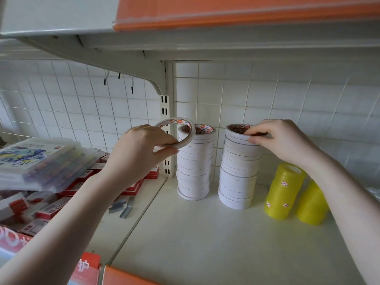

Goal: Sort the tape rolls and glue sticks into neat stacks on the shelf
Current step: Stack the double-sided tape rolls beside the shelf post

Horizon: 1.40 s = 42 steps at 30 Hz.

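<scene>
Two tall stacks of thin white tape rolls stand at the back of the white shelf: a left stack and a right stack. My left hand pinches a single thin white tape roll, held tilted in the air just left of the left stack's top. My right hand pinches the top roll of the right stack at its rim. Two stacks of yellow tape rolls stand to the right, partly behind my right forearm. No glue sticks are visible.
On the left shelf section lie red staple boxes, loose staple strips and a plastic case of coloured pens. An upper shelf with an orange edge strip hangs overhead. A wire grid backs the shelf.
</scene>
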Tool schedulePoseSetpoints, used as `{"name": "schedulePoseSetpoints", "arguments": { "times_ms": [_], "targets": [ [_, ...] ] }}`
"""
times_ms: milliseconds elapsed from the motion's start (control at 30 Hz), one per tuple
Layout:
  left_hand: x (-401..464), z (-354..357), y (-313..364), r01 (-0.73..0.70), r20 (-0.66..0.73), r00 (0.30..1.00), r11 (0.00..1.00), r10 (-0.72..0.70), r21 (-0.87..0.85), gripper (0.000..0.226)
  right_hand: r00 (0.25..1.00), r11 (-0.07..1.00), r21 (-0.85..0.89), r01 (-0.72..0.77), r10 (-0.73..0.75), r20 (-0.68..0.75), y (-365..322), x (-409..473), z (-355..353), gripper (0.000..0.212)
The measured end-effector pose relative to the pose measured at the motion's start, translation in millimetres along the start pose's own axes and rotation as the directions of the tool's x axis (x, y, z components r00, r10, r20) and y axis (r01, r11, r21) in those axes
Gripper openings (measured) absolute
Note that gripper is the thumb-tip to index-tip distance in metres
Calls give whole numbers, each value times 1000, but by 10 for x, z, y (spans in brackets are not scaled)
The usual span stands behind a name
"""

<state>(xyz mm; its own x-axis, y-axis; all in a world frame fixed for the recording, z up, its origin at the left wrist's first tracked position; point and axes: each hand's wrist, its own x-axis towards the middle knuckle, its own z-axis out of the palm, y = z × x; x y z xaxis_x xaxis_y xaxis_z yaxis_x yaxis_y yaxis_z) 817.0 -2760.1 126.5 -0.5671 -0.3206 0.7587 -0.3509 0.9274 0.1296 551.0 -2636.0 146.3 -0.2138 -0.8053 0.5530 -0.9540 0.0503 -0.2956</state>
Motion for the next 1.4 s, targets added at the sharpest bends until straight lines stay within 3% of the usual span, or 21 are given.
{"name": "schedulePoseSetpoints", "arguments": {
  "times_ms": [400,733,1067,1400],
  "targets": [
    [341,114,31,-13,86,996,1000,11,23,6,1000,999,48,23,-24,13,99,11,-46,19],
    [467,172,108,50,165,984,995,-64,90,14,999,997,68,34,-34,2,123,7,-12,21],
    [722,333,101,77,296,947,983,-123,164,18,982,995,84,51,-35,-186,208,-117,-16,19],
    [849,515,68,80,383,916,990,-118,114,21,978,998,64,-7,20,-207,446,-380,-85,18]
  ]
}}
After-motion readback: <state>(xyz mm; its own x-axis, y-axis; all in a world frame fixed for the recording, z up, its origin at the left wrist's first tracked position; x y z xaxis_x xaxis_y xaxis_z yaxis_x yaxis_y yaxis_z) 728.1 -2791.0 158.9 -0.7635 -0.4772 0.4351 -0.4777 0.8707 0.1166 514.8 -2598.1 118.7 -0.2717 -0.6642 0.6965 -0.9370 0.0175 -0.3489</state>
